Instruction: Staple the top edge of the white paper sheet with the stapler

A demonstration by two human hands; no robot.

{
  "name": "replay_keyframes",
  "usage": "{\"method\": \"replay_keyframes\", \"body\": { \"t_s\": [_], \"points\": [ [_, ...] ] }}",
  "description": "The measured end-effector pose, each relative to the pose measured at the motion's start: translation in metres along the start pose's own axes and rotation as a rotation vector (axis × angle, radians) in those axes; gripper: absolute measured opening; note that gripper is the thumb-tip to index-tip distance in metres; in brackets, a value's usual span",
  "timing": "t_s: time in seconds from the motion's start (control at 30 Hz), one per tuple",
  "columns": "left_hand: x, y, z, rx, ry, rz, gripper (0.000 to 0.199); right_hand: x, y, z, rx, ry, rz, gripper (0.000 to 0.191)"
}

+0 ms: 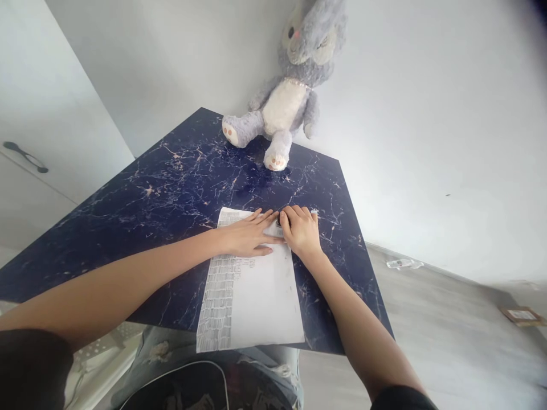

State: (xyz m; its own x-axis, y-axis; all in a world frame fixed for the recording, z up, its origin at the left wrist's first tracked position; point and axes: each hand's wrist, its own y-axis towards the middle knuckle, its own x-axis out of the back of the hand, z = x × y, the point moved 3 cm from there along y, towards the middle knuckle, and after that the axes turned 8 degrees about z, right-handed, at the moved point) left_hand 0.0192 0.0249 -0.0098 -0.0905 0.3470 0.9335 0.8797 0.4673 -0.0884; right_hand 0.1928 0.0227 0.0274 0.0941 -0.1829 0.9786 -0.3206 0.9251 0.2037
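Note:
A white sheet of paper lies on the dark blue marbled table, its left side covered with rows of grey pencil-like marks. My left hand rests flat on the upper part of the sheet with its fingers spread. Right beside its fingertips, my right hand is curled at the sheet's upper right edge. A small black object shows between the fingers of the right hand; most of it is hidden, so I cannot tell what it is.
A grey and white plush toy sits at the back of the table against the wall. A cabinet door with a dark handle is on the left. Clear plastic and a brown framed item lie on the floor at right.

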Motion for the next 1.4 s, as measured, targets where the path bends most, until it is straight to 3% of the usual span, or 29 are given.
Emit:
{"method": "replay_keyframes", "body": {
  "t_s": [0.37,0.63,0.8,1.03,1.17,1.23,1.33,1.4],
  "points": [
    [0.0,0.0,0.0,0.011,0.001,0.024,0.041,-0.009,-0.002,0.022,0.043,-0.154,0.047,0.035],
    [0.003,-0.003,0.002,-0.028,-0.03,-0.04,0.052,0.005,0.006,-0.026,0.022,0.017,-0.007,0.045],
    [0.004,-0.004,0.002,-0.029,-0.026,-0.031,0.054,0.003,0.003,-0.042,0.167,0.104,0.146,0.027],
    [0.005,-0.005,0.003,-0.018,-0.034,0.02,0.054,0.0,0.0,-0.063,-0.091,0.051,0.107,0.019],
    [0.005,-0.004,0.002,-0.011,-0.037,0.035,0.054,0.01,-0.001,-0.067,-0.275,0.088,-0.083,0.021],
    [0.005,-0.003,0.002,-0.013,-0.047,0.028,0.053,0.016,-0.002,-0.059,-0.266,0.194,-0.177,0.026],
    [0.014,-0.004,0.007,-0.05,-0.14,-0.095,0.046,0.017,-0.004,-0.035,-0.173,0.417,-0.161,0.031],
    [0.028,-0.01,0.019,-0.002,-0.282,-0.363,0.033,0.014,-0.006,-0.017,-0.147,0.521,-0.111,0.032]
  ]
}}
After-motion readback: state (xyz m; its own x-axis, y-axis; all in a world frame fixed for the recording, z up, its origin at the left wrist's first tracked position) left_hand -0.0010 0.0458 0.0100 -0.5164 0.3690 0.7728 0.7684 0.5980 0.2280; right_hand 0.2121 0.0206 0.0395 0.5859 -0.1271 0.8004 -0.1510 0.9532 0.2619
